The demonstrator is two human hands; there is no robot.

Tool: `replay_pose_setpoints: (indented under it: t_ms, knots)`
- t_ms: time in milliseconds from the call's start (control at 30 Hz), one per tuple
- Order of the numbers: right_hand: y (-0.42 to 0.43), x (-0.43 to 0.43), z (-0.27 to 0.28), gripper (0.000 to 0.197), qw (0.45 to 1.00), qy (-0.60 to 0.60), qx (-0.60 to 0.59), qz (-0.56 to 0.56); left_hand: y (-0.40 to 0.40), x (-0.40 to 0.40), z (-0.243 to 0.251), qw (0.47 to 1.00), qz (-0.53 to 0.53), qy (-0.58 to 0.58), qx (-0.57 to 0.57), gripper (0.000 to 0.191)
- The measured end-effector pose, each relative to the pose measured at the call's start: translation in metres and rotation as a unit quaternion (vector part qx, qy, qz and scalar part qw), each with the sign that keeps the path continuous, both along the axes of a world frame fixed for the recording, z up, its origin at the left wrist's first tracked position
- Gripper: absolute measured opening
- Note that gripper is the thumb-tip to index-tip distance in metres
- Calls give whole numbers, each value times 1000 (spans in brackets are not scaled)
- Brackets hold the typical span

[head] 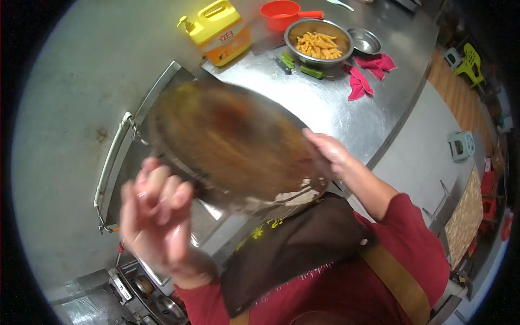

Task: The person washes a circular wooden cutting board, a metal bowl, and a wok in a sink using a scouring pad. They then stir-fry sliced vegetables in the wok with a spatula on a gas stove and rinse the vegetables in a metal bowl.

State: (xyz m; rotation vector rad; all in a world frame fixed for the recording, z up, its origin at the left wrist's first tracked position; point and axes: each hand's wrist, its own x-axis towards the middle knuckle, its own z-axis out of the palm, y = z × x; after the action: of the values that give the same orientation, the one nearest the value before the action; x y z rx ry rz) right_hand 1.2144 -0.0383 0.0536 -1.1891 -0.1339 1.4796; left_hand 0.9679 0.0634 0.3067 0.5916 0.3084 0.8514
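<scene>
A large round brown board, apparently a wooden chopping board, is held tilted before my chest and blurred by motion. My right hand grips its right edge, thumb on the near face and the other fingers hidden behind. Pale, whitish patches mark its lower rim, close to my dark apron. Beside the board's left edge is my left hand, wet and blurred, with half-curled fingers somewhat apart and nothing visible in them. Whether its fingertips touch the rim is unclear.
On the steel counter stand a yellow detergent jug, a red dipper, a steel bowl of yellowish food pieces and a smaller bowl. Green vegetable pieces and pink cloths lie nearby. A wall-side pipe runs at left.
</scene>
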Motion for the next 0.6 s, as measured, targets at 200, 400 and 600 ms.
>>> replay_pose_setpoints:
  t_ms: [200,400,600]
  knots:
    - [-115,71,4,57,959,-135,-78,-236,0,67,-128,975,-21,129,-182,19]
    - [-158,110,-30,56,946,-221,-26,-237,-6,100,-224,911,-14,330,-246,18]
    - [-155,88,-27,69,950,-193,-158,-191,16,96,-307,908,-12,396,-139,18]
